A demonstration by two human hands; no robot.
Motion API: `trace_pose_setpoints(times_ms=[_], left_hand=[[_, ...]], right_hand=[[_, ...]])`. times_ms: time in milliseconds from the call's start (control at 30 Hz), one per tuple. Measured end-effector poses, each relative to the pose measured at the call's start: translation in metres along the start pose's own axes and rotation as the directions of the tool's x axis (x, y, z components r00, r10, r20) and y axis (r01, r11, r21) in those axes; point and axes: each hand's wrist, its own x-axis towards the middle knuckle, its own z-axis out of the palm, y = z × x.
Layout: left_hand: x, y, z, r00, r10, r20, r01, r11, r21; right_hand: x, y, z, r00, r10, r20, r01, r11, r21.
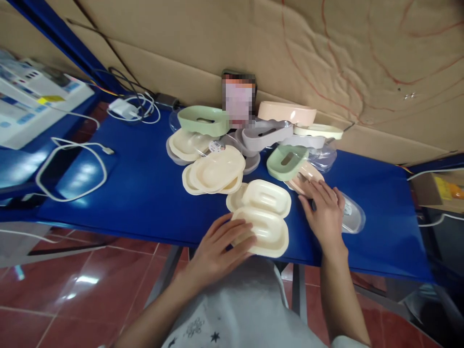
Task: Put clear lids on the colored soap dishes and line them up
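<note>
My left hand (226, 244) lies over the left end of a cream oval plastic dish (271, 234) at the table's front edge, its fingers stretched out and apart. Just behind that dish sits another cream dish (270, 197), overlapping a third one. My right hand (326, 212) reaches to a peach soap dish (308, 174), fingertips at its near edge and thumb spread away. A green soap dish (286, 162) partly covers the peach one. Beside my right wrist lies a clear plastic cover (353, 215) with a label, partly hidden by the hand.
Cream dishes (217, 169) lie piled to the left. Behind them are a green dish (203, 121), grey dish (268, 135) and peach dish (286, 113). A blurred-out phone (239, 96) leans on the cardboard wall (181, 43). White cables (72, 193) lie on the blue table (137, 203).
</note>
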Motion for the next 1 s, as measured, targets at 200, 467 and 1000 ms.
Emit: trace_pose_setpoints(times_ms=[200,467,1000], left_hand=[[-0.03,0.029,0.03,0.968,0.123,0.217,-0.128,0.992,0.007],[-0.03,0.019,0.037,0.975,0.029,0.218,-0.019,0.999,-0.046],[-0.026,0.014,0.028,0.961,-0.016,0.275,0.003,0.999,0.048]], right_hand=[[-0.001,0.001,-0.02,0.996,-0.053,-0.066,0.056,0.997,0.054],[-0.109,-0.048,-0.052,0.992,-0.07,-0.101,0.091,0.97,0.224],[-0.134,-0.067,-0.019,0.944,-0.283,0.168,0.229,0.932,0.282]])
